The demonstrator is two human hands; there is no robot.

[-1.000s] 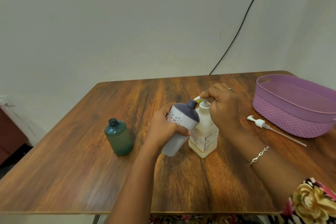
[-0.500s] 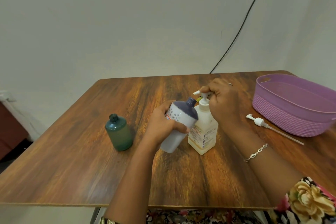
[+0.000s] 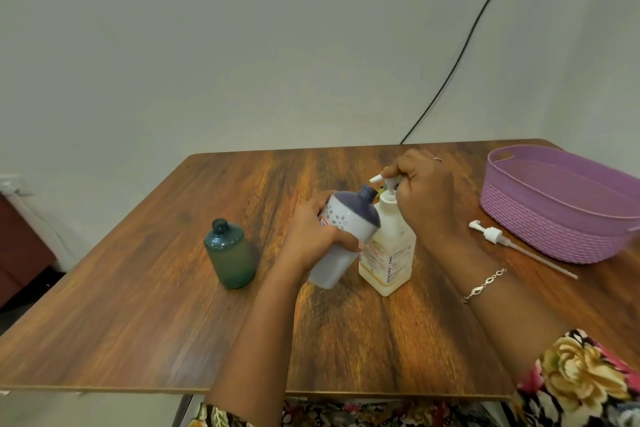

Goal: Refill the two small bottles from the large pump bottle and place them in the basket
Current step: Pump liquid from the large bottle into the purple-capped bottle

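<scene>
My left hand grips a small white bottle with a dark blue top, tilted so its open neck sits just under the pump's nozzle. The large cream pump bottle stands upright in the middle of the wooden table. My right hand is curled over the white pump head. A small green bottle stands uncapped to the left, apart from both hands. The purple basket sits at the right edge.
A loose white pump with a long dip tube lies on the table in front of the basket. A black cable runs down the wall behind. The table's near edge is just below my forearms.
The pump head has risen under my right hand from its lower position. The white bottle stays tilted at the nozzle. The green bottle has not moved.
</scene>
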